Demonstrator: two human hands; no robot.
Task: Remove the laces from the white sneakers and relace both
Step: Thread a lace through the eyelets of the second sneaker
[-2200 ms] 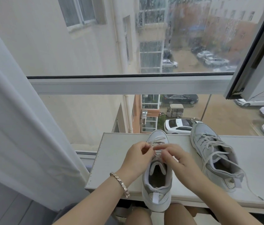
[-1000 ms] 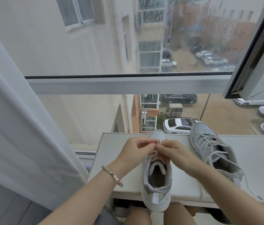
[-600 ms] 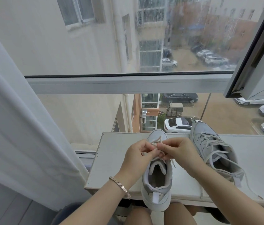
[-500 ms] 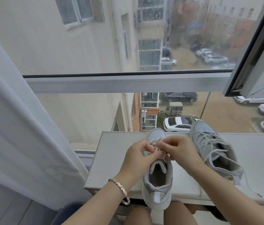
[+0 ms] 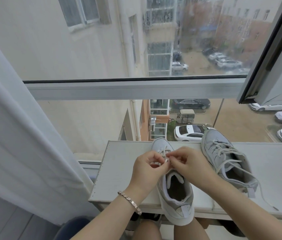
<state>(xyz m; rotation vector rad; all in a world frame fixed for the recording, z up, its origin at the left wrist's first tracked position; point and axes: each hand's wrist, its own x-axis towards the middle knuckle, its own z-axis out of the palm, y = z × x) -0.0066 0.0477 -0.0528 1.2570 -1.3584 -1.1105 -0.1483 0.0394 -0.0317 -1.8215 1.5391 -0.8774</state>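
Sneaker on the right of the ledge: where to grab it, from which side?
Probably the heel collar of the right sneaker, from the near side: the heel faces the person, its opening gapes, and loose laces clutter the front.

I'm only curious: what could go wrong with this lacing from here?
The white low-top sneaker being laced has its heel past the edge of the pale tabletop; a tug by the left hand or right hand could tip it off. The loose white lace of the second white sneaker trails near the right forearm, which might snag it.
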